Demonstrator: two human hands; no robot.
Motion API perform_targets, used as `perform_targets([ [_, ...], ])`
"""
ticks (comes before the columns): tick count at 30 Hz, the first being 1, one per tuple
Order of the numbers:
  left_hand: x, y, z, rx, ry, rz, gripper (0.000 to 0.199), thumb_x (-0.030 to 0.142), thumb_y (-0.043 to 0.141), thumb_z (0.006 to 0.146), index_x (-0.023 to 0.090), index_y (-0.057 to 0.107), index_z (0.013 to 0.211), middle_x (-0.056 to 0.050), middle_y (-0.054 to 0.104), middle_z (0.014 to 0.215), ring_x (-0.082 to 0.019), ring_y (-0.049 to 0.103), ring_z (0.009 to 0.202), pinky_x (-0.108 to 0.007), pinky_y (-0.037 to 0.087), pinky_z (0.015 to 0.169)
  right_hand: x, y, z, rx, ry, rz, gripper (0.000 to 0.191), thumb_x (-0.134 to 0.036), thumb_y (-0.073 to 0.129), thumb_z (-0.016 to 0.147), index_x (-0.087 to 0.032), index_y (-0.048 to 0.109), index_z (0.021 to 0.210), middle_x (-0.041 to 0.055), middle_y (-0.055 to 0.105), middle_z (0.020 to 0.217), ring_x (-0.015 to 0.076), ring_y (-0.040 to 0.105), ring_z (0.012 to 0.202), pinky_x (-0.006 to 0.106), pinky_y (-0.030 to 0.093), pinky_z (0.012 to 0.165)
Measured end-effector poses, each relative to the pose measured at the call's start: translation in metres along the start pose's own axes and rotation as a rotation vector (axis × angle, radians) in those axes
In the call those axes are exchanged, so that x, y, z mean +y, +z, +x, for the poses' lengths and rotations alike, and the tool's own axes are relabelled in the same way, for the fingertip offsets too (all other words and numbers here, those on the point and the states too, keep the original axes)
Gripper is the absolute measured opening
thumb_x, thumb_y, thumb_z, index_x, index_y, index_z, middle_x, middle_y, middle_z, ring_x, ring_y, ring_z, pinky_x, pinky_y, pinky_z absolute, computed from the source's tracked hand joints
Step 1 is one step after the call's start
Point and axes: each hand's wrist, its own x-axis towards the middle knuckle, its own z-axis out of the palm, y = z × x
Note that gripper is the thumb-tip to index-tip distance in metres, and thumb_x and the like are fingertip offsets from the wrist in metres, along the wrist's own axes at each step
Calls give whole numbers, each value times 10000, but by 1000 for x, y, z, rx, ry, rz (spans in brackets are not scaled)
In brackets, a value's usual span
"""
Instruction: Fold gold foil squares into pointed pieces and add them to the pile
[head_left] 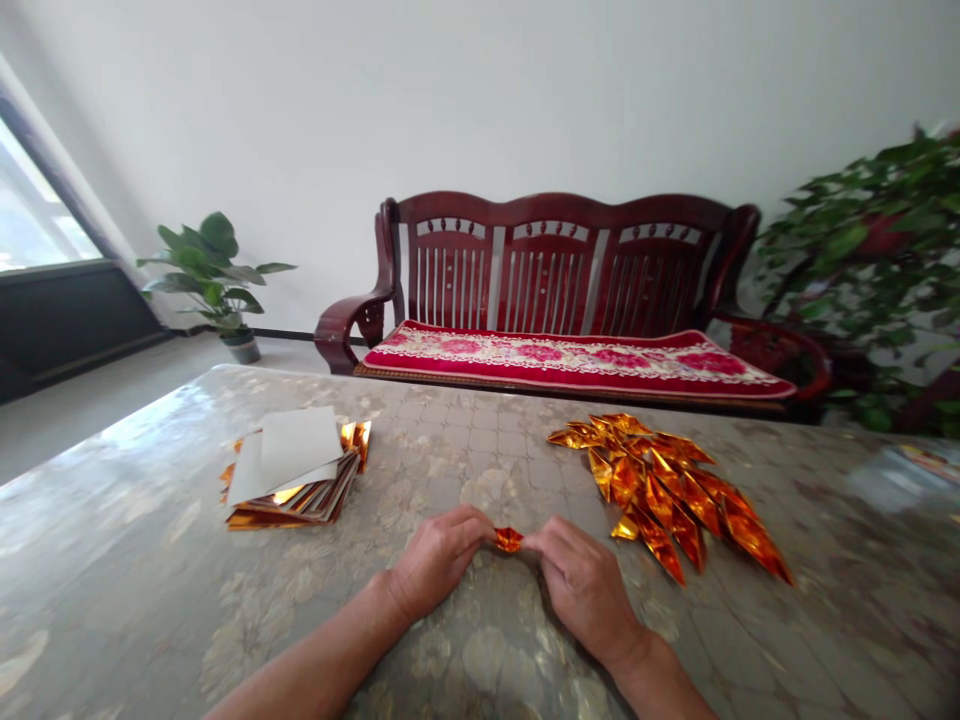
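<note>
Between my two hands is a small folded piece of shiny orange-gold foil paper (508,540), held just above or on the table; I cannot tell which. My left hand (446,557) pinches its left end, and my right hand (581,575) pinches its right end. The fingertips cover both ends, so only the middle of the fold shows. To the right lies a pile of folded gold foil pieces (652,485), pointed at the ends. On the left sits an uneven stack of foil paper sheets (292,470), with pale backs on top and gold edges showing.
The table (450,450) has a patterned, glossy cover. A clear plastic bag (904,478) lies at its right side. Beyond the far edge stands a dark red wooden bench (547,270) with a red floral cushion. Potted plants (210,265) flank the bench.
</note>
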Motion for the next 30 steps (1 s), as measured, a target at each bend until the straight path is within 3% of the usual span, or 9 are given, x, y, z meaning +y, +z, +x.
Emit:
perform_targets([
  [9,8,1,4,49,-8,-14,374,6,466,824,220,721,996,-25,735,990,-142,683,940,-255,540,881,-2,1,1,-36,60,39,292,-55,446,877,-207,685,806,22,607,729,150,596,709,234,429,666],
  [17,19,2,7,94,-96,-1,195,178,563,920,226,750,890,-22,752,914,-148,696,862,-244,541,826,-3,2,2,-51,80,13,303,-53,446,846,-215,700,811,19,618,732,147,600,705,233,426,660],
  [30,16,10,8,181,-120,-14,280,54,576,801,232,763,909,-6,765,888,-149,704,840,-243,548,803,-11,-1,3,-147,65,-121,347,-80,432,890,-247,729,948,14,604,731,152,580,701,251,373,640],
])
